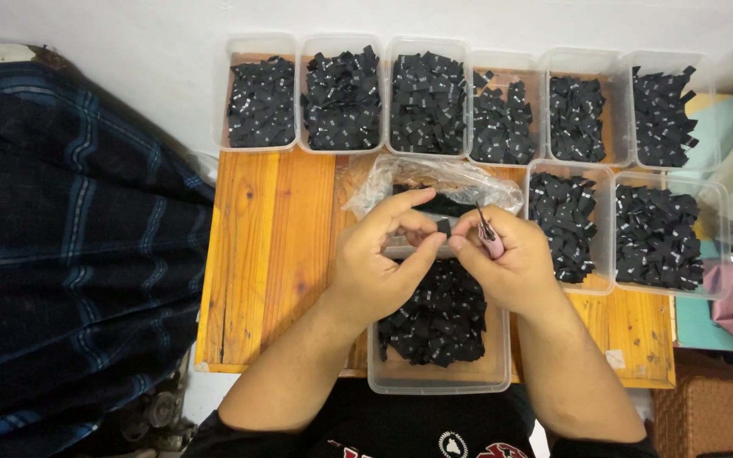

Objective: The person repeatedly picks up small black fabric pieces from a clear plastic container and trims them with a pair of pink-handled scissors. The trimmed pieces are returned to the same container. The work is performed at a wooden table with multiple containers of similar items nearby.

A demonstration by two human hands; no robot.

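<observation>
My left hand [379, 259] and my right hand [506, 259] meet above a clear plastic tub [434, 377] full of small black fabric labels. Between the fingertips of both hands sits one small black label [444, 226]. My right hand also grips a small pink-handled snipping tool [490, 239], its dark tip pointing up toward the label. A crumpled clear plastic bag [434, 180] with more black labels lies just beyond my hands.
Several clear tubs of black labels line the far wall, such as one tub [258, 95] at the left, with two more tubs [670, 288] at the right. All rest on a small wooden table [273, 254]. A dark checked cloth [69, 254] lies left; a woven basket [710, 411] sits right.
</observation>
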